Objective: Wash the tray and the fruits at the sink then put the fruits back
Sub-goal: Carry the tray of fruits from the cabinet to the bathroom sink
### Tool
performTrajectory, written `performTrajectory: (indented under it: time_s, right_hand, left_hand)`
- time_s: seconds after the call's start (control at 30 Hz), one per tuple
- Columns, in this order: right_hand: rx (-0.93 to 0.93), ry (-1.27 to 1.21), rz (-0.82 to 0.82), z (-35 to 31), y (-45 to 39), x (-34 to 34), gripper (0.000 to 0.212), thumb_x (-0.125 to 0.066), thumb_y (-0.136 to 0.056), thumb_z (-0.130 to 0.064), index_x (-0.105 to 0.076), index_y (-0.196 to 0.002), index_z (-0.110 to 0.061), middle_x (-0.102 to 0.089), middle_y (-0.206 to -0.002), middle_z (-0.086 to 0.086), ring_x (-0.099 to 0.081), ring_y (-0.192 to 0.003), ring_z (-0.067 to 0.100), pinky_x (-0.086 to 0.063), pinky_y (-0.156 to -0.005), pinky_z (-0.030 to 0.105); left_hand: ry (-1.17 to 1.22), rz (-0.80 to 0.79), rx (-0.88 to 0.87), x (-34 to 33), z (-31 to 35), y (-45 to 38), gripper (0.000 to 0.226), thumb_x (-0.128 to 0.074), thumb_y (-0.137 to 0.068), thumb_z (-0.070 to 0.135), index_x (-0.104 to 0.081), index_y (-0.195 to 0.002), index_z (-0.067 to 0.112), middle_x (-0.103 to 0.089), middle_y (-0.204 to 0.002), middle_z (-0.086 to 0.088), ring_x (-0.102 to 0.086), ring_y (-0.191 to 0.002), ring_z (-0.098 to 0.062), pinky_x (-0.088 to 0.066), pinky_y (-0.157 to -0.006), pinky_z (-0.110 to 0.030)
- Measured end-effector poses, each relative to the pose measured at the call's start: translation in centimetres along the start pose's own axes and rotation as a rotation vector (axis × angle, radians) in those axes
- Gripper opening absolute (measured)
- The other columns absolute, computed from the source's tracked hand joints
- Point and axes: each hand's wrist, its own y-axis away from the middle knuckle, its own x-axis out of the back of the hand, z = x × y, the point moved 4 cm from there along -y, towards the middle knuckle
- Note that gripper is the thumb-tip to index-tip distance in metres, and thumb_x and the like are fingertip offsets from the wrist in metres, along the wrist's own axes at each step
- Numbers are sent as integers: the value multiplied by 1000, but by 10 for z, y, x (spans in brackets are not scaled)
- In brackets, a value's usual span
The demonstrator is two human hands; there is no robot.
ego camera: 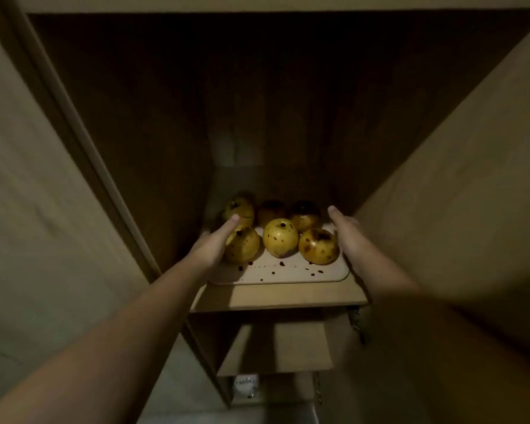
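Sitting on cabinet shelf (276, 296), near front edge: stained tray (288, 272) carrying six spotted fruits (280, 241). Flanking tray's sides: left hand (210, 244), right hand (349, 237); fingers' grip hidden, cannot tell.

Occlusions, dim cupboard shot
Left hand (213, 244) covers the pale rectangular plastic tray's (288, 272) left edge; right hand's (348, 237) fingers hidden behind the right edge; small white labelled container (246, 384) text unreadable.

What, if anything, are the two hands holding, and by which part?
The tray, by its two short sides: left hand on the left edge, right hand on the right. The fingers are hidden.
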Motion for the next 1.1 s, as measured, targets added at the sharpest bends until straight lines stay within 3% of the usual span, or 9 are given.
performTrajectory:
  time_s: [0.17,0.3,0.5,0.57,0.67,0.83,1.0,1.07,1.1]
  right_hand:
    - [-73,-74,32,18,-2,-9,68,-44,-93,-74,-44,-147,-32,-54,-140,7,-52,-125,32,-40,-94,45]
    - [-95,-107,22,16,2,-9,73,-39,-91,-80,-39,-150,-36,-51,-144,7,-49,-131,34,-39,-102,50]
    - [-134,-112,43,22,13,-7,86,-37,-89,-84,-38,-154,-28,-48,-151,13,-45,-136,34,-34,-109,51]
    - [-130,-119,29,25,19,-5,85,-36,-91,-81,-36,-156,-27,-45,-154,14,-43,-139,32,-31,-113,50]
    - [-145,-94,-15,29,35,-1,87,-31,-91,-83,-38,-156,-26,-50,-150,18,-49,-136,36,-33,-118,54]
    - [-163,-41,-83,39,59,4,91,-24,-91,-84,-43,-153,-19,-57,-142,22,-52,-133,37,-35,-117,60]
    - [-173,-34,-105,48,79,8,84,-26,-93,-81,-46,-151,-24,-57,-142,18,-53,-132,37,-36,-116,60]
    - [-205,-89,-106,53,87,12,79,-29,-93,-80,-51,-146,-27,-66,-132,14,-62,-122,36,-48,-105,59]
    - [-217,-131,-101,55,90,15,72,-30,-94,-79,-55,-139,-28,-73,-117,12,-70,-107,35,-59,-87,56]
  left_hand:
    - [45,13,49,-8,-2,-3,97,-51,-81,89,-55,-147,18,-61,-140,-13,-57,-128,-34,-42,-114,-54]
    - [76,-7,36,-10,-2,0,89,-47,-82,90,-63,-138,23,-69,-128,-10,-63,-118,-31,-46,-110,-52]
    - [139,-24,46,-7,-11,10,90,-45,-64,99,-75,-114,30,-76,-118,-7,-67,-115,-30,-48,-109,-52]
    - [153,9,51,-3,-18,16,105,-46,-55,101,-72,-126,28,-73,-126,-8,-64,-122,-31,-46,-112,-53]
    - [80,14,59,0,-23,32,134,-39,-47,104,-50,-152,23,-59,-146,-10,-55,-135,-34,-39,-118,-54]
    - [-49,3,34,3,-33,64,118,-34,-63,100,-45,-156,28,-52,-154,-6,-48,-141,-32,-35,-120,-52]
    - [6,-36,22,7,-48,78,92,-40,-89,87,-41,-158,27,-51,-155,-4,-48,-142,-29,-35,-121,-49]
    - [34,-50,21,8,-53,83,94,-41,-88,87,-42,-157,24,-53,-153,-5,-51,-139,-29,-37,-119,-48]
    - [45,-29,30,10,-56,85,96,-43,-88,87,-41,-158,22,-52,-154,-6,-51,-139,-30,-38,-118,-46]
